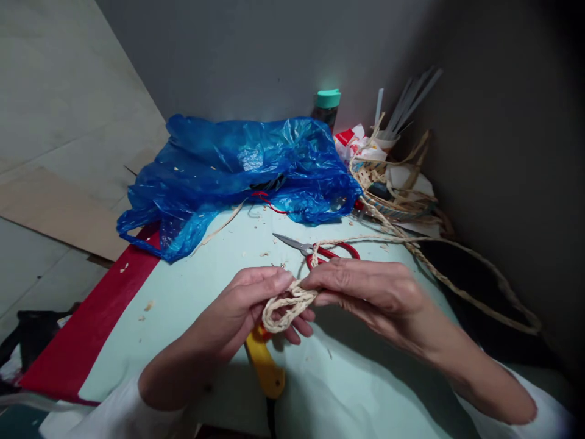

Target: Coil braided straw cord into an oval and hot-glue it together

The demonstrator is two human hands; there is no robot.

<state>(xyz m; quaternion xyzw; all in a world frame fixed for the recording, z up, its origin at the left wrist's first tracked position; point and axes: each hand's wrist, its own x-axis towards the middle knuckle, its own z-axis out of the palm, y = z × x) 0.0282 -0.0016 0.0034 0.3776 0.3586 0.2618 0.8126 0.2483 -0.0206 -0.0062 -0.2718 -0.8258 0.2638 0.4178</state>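
A braided natural-fibre cord (284,312), looped back on itself in a small coil, is held between my two hands above the table. My left hand (256,300) pinches the coil from the left with the thumb on top, its fingers beneath. From the right, my right hand (365,291) presses thumb and fingers together on the coil's other side. The cord's long tail rises behind my right hand and sweeps in a wide loop to the right. Just behind the hands lie red-handled scissors (315,249). Below my left hand is a yellow-handled corded tool (267,366), its front end partly hidden.
A crumpled blue plastic bag (228,158) covers the table's back. Right of it are a woven basket (402,204), a cup of translucent sticks (387,141) and a green-lidded jar (327,108). Fibre scraps dot the pale tabletop (183,317). Grey walls close the back and right.
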